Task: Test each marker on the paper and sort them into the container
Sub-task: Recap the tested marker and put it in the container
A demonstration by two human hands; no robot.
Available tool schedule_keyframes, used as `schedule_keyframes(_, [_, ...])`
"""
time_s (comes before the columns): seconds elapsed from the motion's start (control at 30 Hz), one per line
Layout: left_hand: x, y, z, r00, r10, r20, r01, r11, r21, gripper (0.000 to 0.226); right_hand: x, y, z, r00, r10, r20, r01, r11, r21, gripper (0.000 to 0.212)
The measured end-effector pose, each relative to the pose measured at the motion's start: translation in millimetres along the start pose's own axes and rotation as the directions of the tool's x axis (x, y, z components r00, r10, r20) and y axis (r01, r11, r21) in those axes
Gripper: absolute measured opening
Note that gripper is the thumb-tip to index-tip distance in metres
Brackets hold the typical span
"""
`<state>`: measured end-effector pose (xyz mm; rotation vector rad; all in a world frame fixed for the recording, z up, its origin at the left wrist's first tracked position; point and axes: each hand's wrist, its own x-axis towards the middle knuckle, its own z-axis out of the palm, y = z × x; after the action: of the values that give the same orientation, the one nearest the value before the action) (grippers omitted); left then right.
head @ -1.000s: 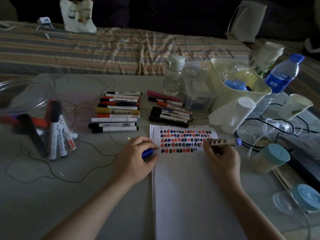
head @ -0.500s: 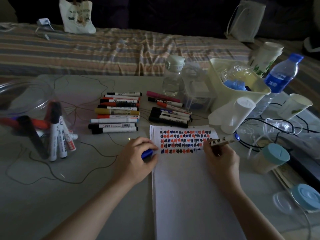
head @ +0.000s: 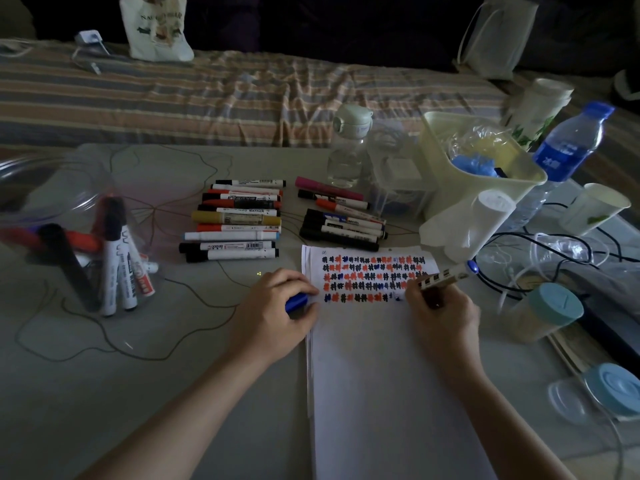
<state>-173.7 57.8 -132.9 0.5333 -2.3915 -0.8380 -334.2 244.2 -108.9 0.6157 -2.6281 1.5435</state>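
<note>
R hand grips a marker w/ a blue end, tip down on the paper at the end of the bottom row of test marks. L hand is curled round the blue cap, resting on the tabletop right at the paper's L edge. Below the marks the sheet is blank down to the near edge. Two groups of markers lie past the paper: a tidy row to the L, a smaller pile to the R. Clear plastic container far L holds sorted markers; open tabletop lies between it and L hand. R of paper is crowded: cream bin, cables, teal-lidded jar. Striped bed sits beyond the far edge.
</note>
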Motion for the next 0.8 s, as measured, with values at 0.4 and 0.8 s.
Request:
schedule_keyframes(0.4, [-0.3,7.3,-4.1,1.0,-0.006,0.002,0.006,1.0,0.019,0.038,1.8,-0.9,-1.0,1.0,-0.017,-0.019,0.017,1.0,-0.01,0.04])
schedule_keyframes(0.8, [-4.9,7.5,-14.8,0.999,-0.042,-0.005,0.042,0.995,0.094,0.027,5.5,-10.2,-11.3,0.985,0.157,-0.074,-0.129,0.947,0.295,0.034])
